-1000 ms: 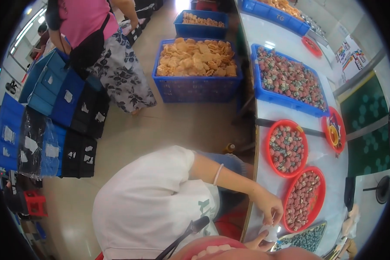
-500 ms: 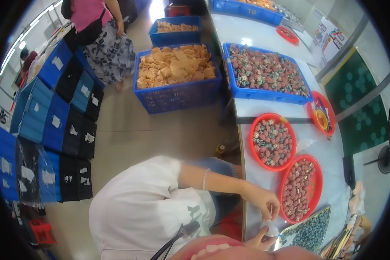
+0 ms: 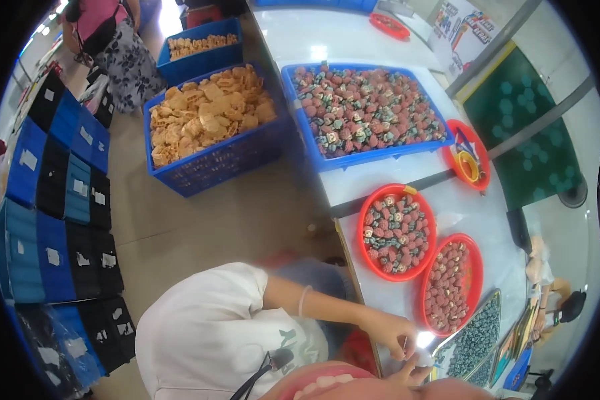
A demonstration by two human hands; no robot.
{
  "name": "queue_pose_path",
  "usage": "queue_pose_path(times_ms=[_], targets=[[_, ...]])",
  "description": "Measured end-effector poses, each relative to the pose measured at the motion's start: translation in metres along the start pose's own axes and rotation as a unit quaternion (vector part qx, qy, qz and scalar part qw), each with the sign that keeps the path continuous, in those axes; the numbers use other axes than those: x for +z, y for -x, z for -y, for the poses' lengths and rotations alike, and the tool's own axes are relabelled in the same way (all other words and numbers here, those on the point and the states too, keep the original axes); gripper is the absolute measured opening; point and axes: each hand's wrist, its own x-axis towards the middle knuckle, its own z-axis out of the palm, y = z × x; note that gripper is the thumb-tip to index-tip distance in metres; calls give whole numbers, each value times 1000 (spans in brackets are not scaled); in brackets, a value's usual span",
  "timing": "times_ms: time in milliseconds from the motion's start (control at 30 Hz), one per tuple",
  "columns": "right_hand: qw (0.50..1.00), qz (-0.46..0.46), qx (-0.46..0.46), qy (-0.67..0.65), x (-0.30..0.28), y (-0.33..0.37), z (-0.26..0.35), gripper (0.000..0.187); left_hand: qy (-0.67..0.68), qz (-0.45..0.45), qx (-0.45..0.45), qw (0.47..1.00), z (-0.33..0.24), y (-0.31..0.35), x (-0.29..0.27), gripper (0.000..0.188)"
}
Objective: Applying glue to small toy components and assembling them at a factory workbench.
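Observation:
My left hand (image 3: 387,333), on the arm with a pale bracelet, has its fingertips pinched on something too small to make out. Right below it, my right hand (image 3: 409,375) has its fingers drawn up toward the left fingertips. Part of that hand is cut off at the lower edge, and what it holds is unclear. Both hands are over the table's near edge. Closest to them are a tray (image 3: 498,300) of small dark green pieces and a round red basket (image 3: 476,268) of reddish, bumpy pieces. A bright white patch shows beside the left fingertips.
Another red basket (image 3: 364,248) of mixed red and green pieces touches the first. Farther along stand a blue tray (image 3: 380,160) of similar pieces and a red basket (image 3: 452,157) with a yellow ring. Blue crates (image 3: 213,175) of tan pieces are on the floor; stacked bins (image 3: 53,233) line the left.
The view has turned, shifting the table and crates left. My hands stay close together, and the left fingers remain pinched. The white thing seen between them earlier is no longer distinct.

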Motion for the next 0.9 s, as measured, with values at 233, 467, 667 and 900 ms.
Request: queue_pose_path(times_ms=[233, 467, 667, 900], targets=[[995, -82, -17, 49, 38, 15, 36, 19, -1, -6, 39, 999, 13, 0, -1, 16], [992, -103, 63, 20, 62, 13, 68, 9, 10, -8, 68, 998, 4, 3, -8, 15], [994, -100, 39, -33, 68, 13, 77, 11, 23, -32, 67, 997, 8, 2, -4, 15], [980, -130, -38, 143, 16, 23, 1, 30, 26, -29, -18, 999, 3, -2, -2, 16]])
